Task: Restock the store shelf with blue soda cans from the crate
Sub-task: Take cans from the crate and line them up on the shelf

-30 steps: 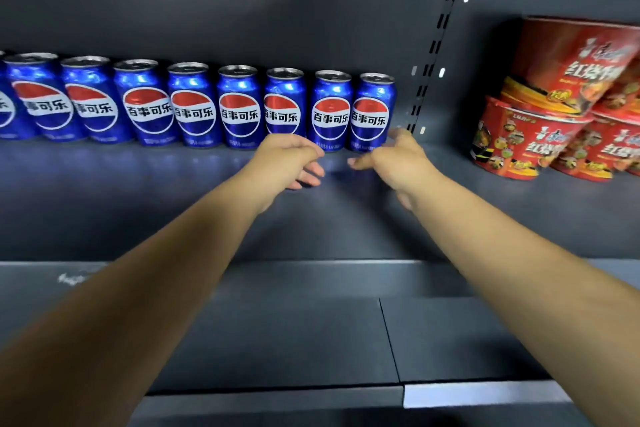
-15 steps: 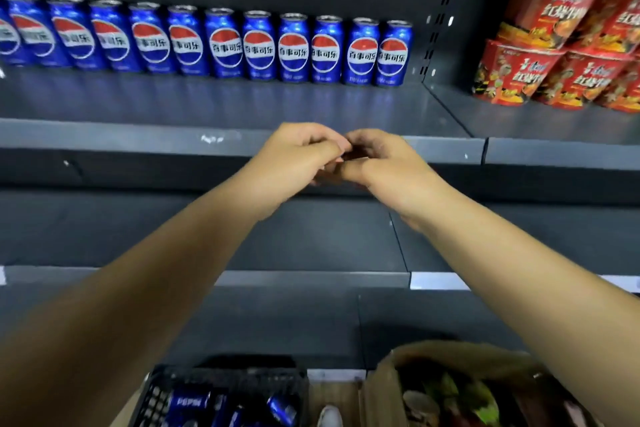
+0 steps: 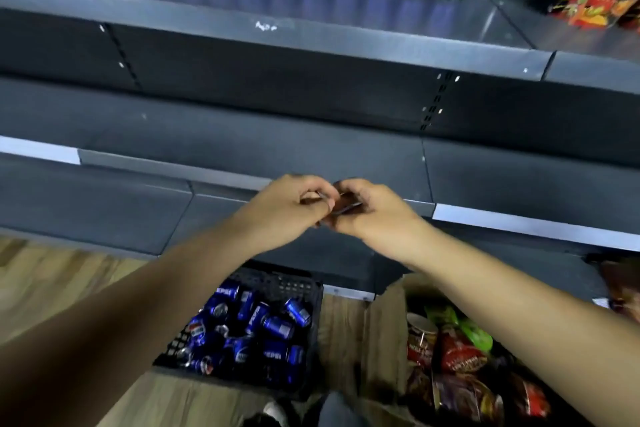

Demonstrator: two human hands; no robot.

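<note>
Seen from above: left hand (image 3: 294, 208) and right hand (image 3: 367, 210) touching at chest height before a dark lower shelf (image 3: 242, 139), fingers curled together, perhaps around some small thin item, too blurred to tell. Below on the wooden floor, a black crate (image 3: 298, 288) heaped with loose blue soda cans (image 3: 249, 333), beside a cardboard box (image 3: 384, 329) of snack packets; more cans upright in a row on the upper shelf (image 3: 311, 24). Cans likely rigid, smooth, fairly heavy if full, best gripped round the middle.
</note>
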